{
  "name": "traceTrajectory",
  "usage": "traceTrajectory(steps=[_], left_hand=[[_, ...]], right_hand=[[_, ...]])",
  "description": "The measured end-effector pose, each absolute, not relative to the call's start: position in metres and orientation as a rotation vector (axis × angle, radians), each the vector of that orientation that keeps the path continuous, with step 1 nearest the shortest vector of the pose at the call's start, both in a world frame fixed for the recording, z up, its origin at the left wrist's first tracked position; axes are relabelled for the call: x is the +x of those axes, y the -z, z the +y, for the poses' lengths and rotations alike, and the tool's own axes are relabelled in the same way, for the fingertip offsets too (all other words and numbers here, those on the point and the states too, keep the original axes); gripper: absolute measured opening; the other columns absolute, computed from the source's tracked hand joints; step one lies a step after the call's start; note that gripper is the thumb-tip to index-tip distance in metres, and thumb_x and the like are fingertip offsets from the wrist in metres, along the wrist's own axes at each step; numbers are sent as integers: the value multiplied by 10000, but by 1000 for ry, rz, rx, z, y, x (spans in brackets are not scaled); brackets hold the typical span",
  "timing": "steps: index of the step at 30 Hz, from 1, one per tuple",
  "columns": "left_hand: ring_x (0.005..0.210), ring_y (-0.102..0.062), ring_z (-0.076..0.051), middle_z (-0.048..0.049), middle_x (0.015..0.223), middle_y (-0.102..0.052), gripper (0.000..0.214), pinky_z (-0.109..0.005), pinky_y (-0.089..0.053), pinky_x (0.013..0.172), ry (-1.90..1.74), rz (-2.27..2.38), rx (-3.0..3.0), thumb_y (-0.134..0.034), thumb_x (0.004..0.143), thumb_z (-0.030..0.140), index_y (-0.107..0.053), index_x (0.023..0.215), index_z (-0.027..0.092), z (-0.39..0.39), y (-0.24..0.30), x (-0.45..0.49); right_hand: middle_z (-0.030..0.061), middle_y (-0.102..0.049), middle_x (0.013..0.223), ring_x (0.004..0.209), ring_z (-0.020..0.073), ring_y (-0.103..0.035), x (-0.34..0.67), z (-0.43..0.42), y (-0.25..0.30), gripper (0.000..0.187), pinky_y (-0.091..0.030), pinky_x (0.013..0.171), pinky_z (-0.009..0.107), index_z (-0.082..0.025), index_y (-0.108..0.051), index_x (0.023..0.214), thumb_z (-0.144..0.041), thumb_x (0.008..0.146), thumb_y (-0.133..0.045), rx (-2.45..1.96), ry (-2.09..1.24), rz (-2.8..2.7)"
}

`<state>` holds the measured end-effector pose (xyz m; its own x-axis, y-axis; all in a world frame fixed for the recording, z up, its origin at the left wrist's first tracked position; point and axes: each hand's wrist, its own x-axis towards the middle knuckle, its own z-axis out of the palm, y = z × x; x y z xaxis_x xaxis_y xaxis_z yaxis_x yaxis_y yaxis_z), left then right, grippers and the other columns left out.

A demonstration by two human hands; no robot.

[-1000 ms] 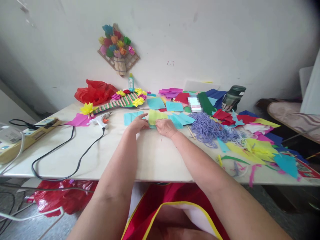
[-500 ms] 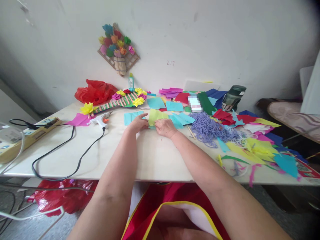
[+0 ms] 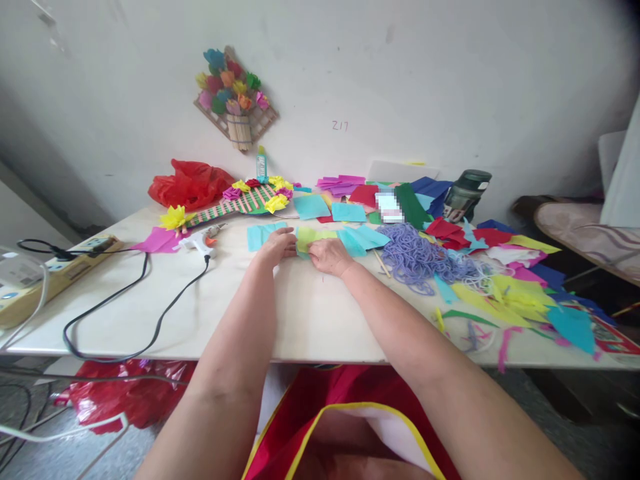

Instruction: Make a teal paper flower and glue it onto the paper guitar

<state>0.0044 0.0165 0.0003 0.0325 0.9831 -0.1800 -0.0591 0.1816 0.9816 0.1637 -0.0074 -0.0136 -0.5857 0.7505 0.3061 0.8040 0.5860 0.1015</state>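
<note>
Both my hands meet at the middle of the white table [image 3: 310, 313] over a light green paper sheet [image 3: 314, 235]. My left hand [image 3: 277, 245] pinches its left edge with curled fingers. My right hand [image 3: 327, 255] presses and pinches the near edge of the same sheet, which looks partly folded. A turquoise paper sheet [image 3: 260, 235] lies just left of my left hand, and more turquoise sheets [image 3: 363, 239] lie right of the green one.
A white glue gun [image 3: 200, 240] with a black cord [image 3: 145, 293] lies at left, beside a power strip [image 3: 75, 257]. Purple yarn [image 3: 420, 257] and several coloured paper scraps [image 3: 515, 293] cover the right. A striped board with paper flowers [image 3: 240, 199], a red bag [image 3: 190, 183] and a dark bottle [image 3: 465, 193] stand at the back.
The green sheet shows a smaller face now, its far part folded or pulled toward my hands. My left hand has shifted slightly up onto its edge.
</note>
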Motion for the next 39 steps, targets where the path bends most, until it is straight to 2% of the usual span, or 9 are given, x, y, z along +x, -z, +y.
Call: traceTrajectory(steps=[7, 16, 26, 31, 39], left_hand=[[551, -600, -136, -22, 637, -599, 629, -268, -519, 598, -1100, 1244, 1048, -533, 672, 49, -432, 1291, 92, 19, 3, 4], [560, -614, -150, -52, 674, -630, 652, -288, -526, 632, -1097, 1234, 1021, -544, 660, 36, -422, 1298, 88, 17, 2, 4], [547, -600, -113, -42, 690, -624, 587, -239, -514, 601, -1120, 1257, 1045, -590, 734, 90, -441, 1301, 89, 16, 3, 5], [557, -602, -113, -13, 665, -606, 643, -249, -522, 641, -1124, 1336, 1109, -629, 681, 61, -472, 1301, 118, 20, 9, 4], [544, -582, -115, 29, 600, -539, 641, -271, -531, 659, -1122, 1387, 1185, -549, 666, 20, -479, 1298, 102, 25, 15, 5]], right_hand=[[113, -706, 1002, 955, 231, -624, 163, -7, 12, 297, -417, 725, 303, -142, -698, 966, -174, 864, -420, -1273, 329, -2602], [127, -697, 1034, 956, 229, -623, 163, -7, 13, 317, -428, 742, 308, -134, -695, 994, -169, 868, -407, -1249, 345, -2602], [122, -690, 1061, 952, 232, -625, 161, -9, 10, 318, -422, 742, 320, -130, -691, 967, -167, 880, -387, -1215, 382, -2677], [119, -684, 1082, 963, 232, -622, 161, -10, 10, 321, -423, 727, 317, -137, -689, 982, -168, 880, -387, -1233, 377, -2702], [110, -685, 1084, 978, 219, -619, 162, -10, 13, 328, -428, 748, 297, -159, -697, 988, -209, 890, -388, -1244, 283, -2637]])
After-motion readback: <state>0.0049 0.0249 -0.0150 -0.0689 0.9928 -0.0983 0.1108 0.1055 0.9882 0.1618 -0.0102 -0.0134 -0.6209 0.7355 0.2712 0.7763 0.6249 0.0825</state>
